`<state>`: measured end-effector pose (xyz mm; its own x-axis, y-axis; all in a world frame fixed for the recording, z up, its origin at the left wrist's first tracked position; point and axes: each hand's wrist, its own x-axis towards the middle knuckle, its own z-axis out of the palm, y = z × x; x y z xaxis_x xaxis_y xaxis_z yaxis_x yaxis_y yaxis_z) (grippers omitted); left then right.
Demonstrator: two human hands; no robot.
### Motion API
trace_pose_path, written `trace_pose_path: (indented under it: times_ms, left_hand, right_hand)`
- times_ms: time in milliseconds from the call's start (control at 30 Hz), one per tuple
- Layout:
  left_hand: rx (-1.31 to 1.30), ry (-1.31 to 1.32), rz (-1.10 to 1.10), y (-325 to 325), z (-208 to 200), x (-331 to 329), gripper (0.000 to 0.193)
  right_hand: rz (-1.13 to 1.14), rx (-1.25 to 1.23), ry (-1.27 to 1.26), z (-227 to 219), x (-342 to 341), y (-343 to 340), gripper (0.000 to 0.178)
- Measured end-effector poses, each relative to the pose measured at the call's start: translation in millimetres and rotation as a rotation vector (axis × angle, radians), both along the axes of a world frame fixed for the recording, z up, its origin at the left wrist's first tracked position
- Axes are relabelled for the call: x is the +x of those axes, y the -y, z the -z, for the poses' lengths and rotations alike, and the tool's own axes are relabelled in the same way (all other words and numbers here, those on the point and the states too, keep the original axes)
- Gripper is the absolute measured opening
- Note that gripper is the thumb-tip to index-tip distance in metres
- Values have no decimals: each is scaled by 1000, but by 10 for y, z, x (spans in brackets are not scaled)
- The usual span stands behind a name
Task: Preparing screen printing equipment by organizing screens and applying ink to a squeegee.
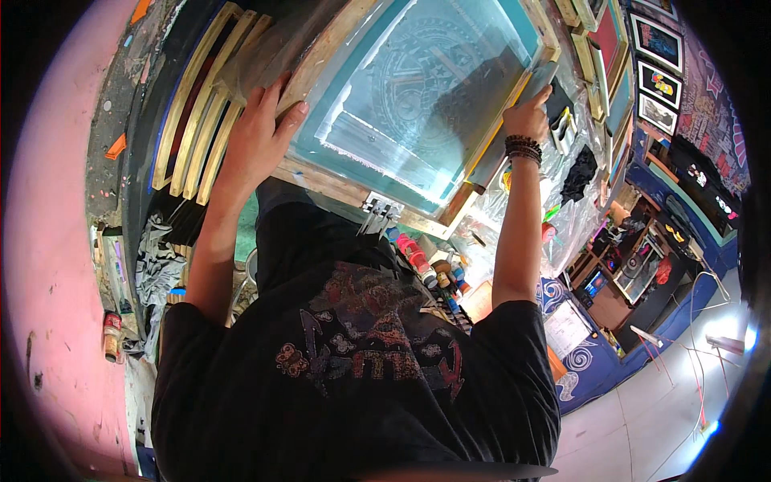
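Note:
A screen-printing frame (301,70) with wooden sides and a teal mesh (434,88) lies tilted in front of me. A round crest pattern shows faintly in the mesh. My left hand (265,128) grips the frame's left wooden side, its thumb on top and its fingers partly hidden. Along the frame's right side lies a long squeegee (490,163) with a yellow strip along its edge. My right hand (528,119) is closed round the upper part of this squeegee, and dark bead bracelets circle that wrist. A metal hinge clamp (383,207) sits at the frame's near edge.
Several wooden frames (193,120) stand stacked at the left. Ink bottles (416,255) crowd below the clamp. Clear plastic sheeting (554,217) and a black cloth (578,173) lie to the right. Beyond is a shelf unit (634,265). A grey rag (159,261) hangs at the lower left.

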<state>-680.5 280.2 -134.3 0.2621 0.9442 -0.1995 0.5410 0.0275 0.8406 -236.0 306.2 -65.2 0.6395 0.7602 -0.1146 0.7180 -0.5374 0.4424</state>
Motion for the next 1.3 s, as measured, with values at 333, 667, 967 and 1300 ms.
trace_pose_path:
  times_ms: [333,667,967,1300]
  left_hand:
    - [-114,54,30,-58,-131,-11,55]
    - [-131,49,36,-71,-149,0,55]
    - [-118,37,24,-67,-156,7,54]
    - [-55,3,43,-54,-103,17,56]
  right_hand:
    - [-8,5,-90,107,7,-69,107]
    - [-38,25,-155,57,139,-4,106]
    - [-111,200,-329,-30,383,158,101]
    - [-196,330,-449,-54,652,321,94]
